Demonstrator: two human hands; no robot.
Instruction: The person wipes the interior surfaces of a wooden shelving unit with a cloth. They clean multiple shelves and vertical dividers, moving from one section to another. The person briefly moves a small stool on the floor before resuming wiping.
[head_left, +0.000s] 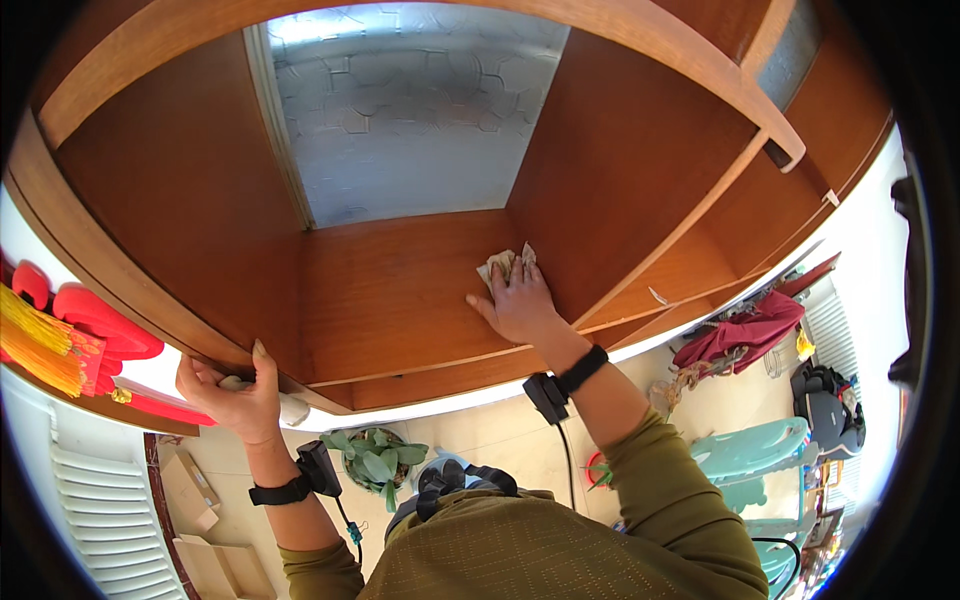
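Note:
A reddish-brown wooden cabinet (375, 315) fills the upper view, with a textured glass panel (412, 127) at its back. My right hand (521, 304) lies on the compartment's bottom board, near the right partition (622, 165). Under its fingertips is a crumpled beige wipe or cloth (499, 264), pressed to the wood. At the cabinet's lower left edge, my left hand (236, 394) curls around a whitish crumpled cloth (295, 410), which shows on both sides of the hand. Its thumb points up beside the wooden side panel (187, 195). The palm hides most of that cloth.
Red decorations with yellow tassels (45, 337) hang at the left. Below stand a potted plant (379, 457), cardboard boxes (217, 566) and a white radiator (112, 517). Green plastic chairs (757, 450) are at the right. A cable (566, 465) hangs from my right wrist device.

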